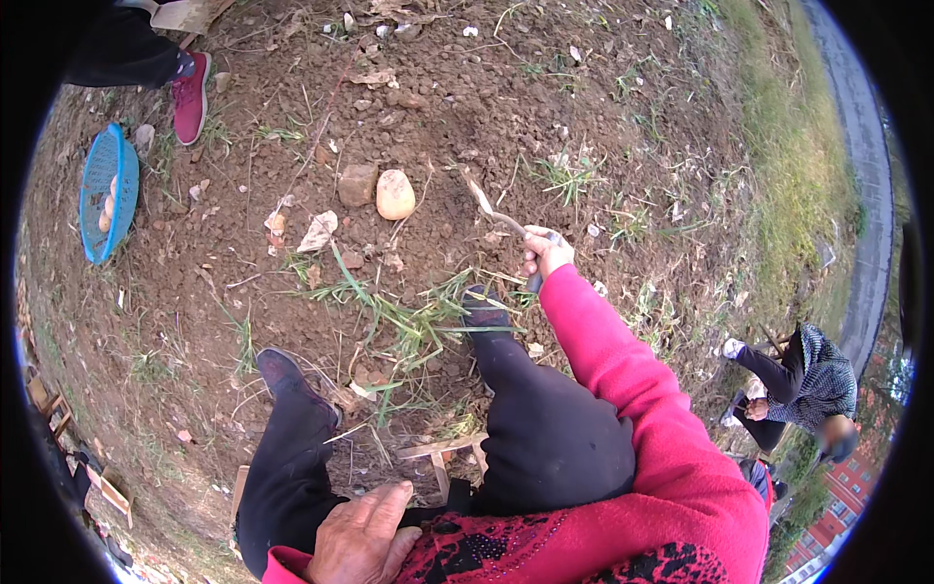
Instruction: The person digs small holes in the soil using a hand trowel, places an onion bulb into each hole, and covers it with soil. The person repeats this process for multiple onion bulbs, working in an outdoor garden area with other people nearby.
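Observation:
My right hand [547, 255] grips the handle of a hand tool with a curved metal neck [507, 220]. Its narrow, soil-coloured end [476, 191] points up and left over the loose brown soil; whether it is a sickle or a small hoe is unclear. Empty, my left hand [361, 536] rests over my lap with the fingers extended. Left of the tool lies a pale yellow, potato-like lump [395, 195], beside a brown block [357, 185] resembling a brick piece. Cut or pulled green grass [408, 321] is strewn between my shoes.
A blue plastic basket [131, 182] holds several pale rounded things at the left. Another person's red shoe [190, 98] stands at upper left, near a partly visible shovel-like blade [179, 16]. A wooden stool [438, 454] shows beneath me. At right sits another person [803, 387] near a paved road [868, 182].

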{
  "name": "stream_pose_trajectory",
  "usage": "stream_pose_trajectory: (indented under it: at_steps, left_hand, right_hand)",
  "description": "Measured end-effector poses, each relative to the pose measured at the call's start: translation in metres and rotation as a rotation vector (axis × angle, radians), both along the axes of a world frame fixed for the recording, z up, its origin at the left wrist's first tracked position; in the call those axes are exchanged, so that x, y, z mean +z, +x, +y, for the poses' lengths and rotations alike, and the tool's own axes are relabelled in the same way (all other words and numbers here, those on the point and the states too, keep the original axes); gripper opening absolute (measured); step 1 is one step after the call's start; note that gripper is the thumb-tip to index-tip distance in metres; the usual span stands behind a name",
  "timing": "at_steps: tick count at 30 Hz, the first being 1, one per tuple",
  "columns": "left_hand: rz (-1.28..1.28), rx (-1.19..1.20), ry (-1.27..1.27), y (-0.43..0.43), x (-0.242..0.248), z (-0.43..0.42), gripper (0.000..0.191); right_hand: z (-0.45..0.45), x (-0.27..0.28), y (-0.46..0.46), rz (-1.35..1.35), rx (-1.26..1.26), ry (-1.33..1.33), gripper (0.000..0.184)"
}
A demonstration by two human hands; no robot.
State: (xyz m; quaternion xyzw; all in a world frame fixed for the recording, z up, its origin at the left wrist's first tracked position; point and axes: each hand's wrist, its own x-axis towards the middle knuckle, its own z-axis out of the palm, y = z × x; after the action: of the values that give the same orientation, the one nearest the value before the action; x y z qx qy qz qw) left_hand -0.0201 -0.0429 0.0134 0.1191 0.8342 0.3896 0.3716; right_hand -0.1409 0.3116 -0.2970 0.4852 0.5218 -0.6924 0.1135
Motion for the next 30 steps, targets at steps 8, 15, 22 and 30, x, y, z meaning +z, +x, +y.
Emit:
stream_pose_trajectory:
  at_steps: [8, 15, 22, 30]
  left_hand:
    - [0.001, 0.011, -0.006, 0.005, 0.0, -0.003, 0.054]
    - [0.007, 0.022, 0.024, 0.009, 0.001, -0.005, 0.053]
    - [-0.041, 0.032, -0.012, 0.01, 0.001, -0.006, 0.053]
    - [-0.058, 0.059, 0.004, -0.008, 0.001, -0.016, 0.052]
  right_hand:
    - [-0.005, -0.013, -0.013, -0.035, 0.012, 0.258, 0.019]
    - [0.05, 0.046, -0.042, 0.099, 0.103, 0.333, 0.025]
    - [0.013, 0.001, -0.057, 0.024, 0.705, 0.656, 0.015]
    - [-0.013, 0.015, -0.102, -0.151, 1.113, 0.921, 0.024]
